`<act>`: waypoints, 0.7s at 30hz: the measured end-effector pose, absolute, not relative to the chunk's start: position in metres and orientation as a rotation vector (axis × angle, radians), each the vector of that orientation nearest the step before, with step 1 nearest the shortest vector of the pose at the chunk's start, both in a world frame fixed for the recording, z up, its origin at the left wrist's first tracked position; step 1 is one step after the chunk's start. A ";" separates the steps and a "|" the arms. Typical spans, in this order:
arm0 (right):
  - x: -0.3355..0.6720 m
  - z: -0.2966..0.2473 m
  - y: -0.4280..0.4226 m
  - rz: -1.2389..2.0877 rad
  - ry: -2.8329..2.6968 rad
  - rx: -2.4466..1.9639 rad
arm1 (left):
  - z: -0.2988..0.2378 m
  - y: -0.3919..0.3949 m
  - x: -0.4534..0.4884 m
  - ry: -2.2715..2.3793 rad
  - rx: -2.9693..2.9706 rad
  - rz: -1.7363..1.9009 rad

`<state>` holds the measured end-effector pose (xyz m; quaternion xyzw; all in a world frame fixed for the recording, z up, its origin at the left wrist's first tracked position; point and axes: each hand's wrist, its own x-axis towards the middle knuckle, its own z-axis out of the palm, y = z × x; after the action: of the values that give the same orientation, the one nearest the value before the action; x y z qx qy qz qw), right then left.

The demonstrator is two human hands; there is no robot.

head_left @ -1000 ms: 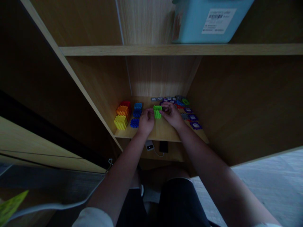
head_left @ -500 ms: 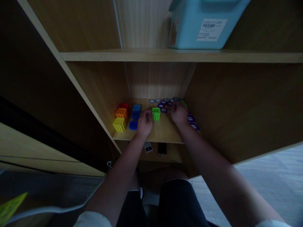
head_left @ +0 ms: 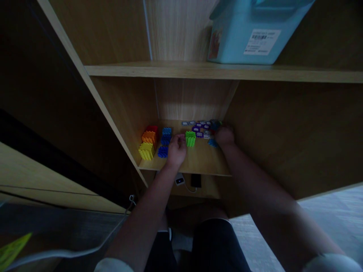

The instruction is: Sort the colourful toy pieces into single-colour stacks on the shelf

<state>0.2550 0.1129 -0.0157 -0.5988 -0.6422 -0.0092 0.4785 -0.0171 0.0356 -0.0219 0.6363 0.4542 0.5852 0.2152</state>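
In the head view, my left hand (head_left: 177, 150) rests on the middle shelf with its fingers curled together, right beside a bright green stack of ridged toy pieces (head_left: 190, 139). What its fingertips hold, if anything, is too small to make out. Farther right, my right hand (head_left: 225, 136) reaches among purple printed packets (head_left: 199, 129) and loose blue pieces (head_left: 212, 142); its fingers are dark and mostly hidden. Left of my left hand stand blue ridged pieces (head_left: 163, 152). Beyond them are a yellow stack (head_left: 146, 151), an orange stack (head_left: 149, 137) and a red one (head_left: 152, 129).
A light blue bin (head_left: 241, 43) with a white label sits on the upper shelf (head_left: 170, 70). Below the middle shelf lie a white device (head_left: 179, 179) and a black one (head_left: 196, 180) with a cable. Cabinet walls enclose both sides.
My right hand has moved right, away from the green stack, and blue pieces now show beside it. My left hand stays by the green stack. The whole view has shifted slightly.
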 end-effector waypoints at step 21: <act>0.178 -0.004 0.021 -0.097 -2.073 -0.860 | -0.011 0.019 -0.019 1.099 1.772 1.616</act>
<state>0.1781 0.0207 -0.0036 -0.3451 -0.8320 -0.0391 0.4327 -0.0187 0.0192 -0.0105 0.6506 0.4033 0.5933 0.2490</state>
